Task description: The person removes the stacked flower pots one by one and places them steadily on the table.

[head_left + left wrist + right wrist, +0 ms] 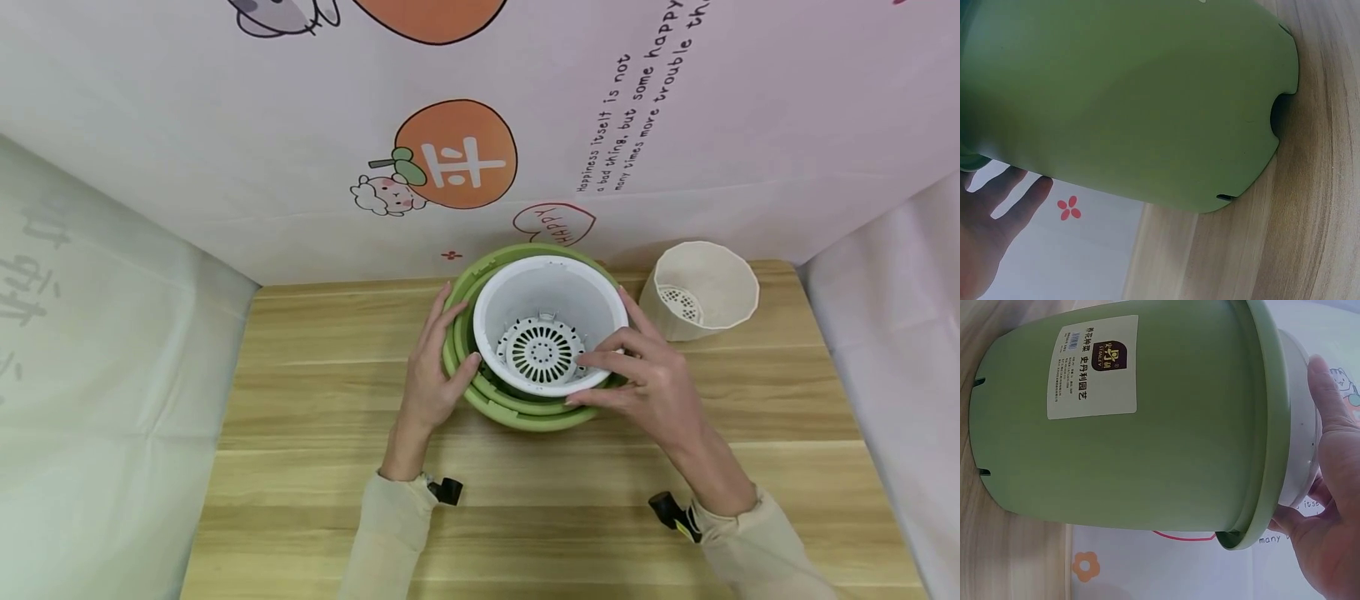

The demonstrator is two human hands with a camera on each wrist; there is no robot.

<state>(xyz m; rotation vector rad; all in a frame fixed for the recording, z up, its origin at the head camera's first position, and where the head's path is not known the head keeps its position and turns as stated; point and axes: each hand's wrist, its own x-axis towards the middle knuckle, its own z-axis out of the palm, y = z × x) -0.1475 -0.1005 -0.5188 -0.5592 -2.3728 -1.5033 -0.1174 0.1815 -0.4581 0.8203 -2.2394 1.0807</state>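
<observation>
White pot point(547, 298) | axis upright, mouth up | right grip point(651, 377) pinching it | left grip point(432, 371) clasping green pot point(1160, 462)

Fingers point(1330, 403) seemingly pinch a white pot point(1300, 444) inside a green pot point(1166, 469).

Soft, even light fills the head view — bright on the white backdrop point(300, 150), with a pale sheen on the wooden table point(540, 500). The left wrist view is dimmer: a faint, broad shadow crosses the green pot point(1135, 112). In the right wrist view, the label's point(1094, 369) smallest print blurs.
</observation>
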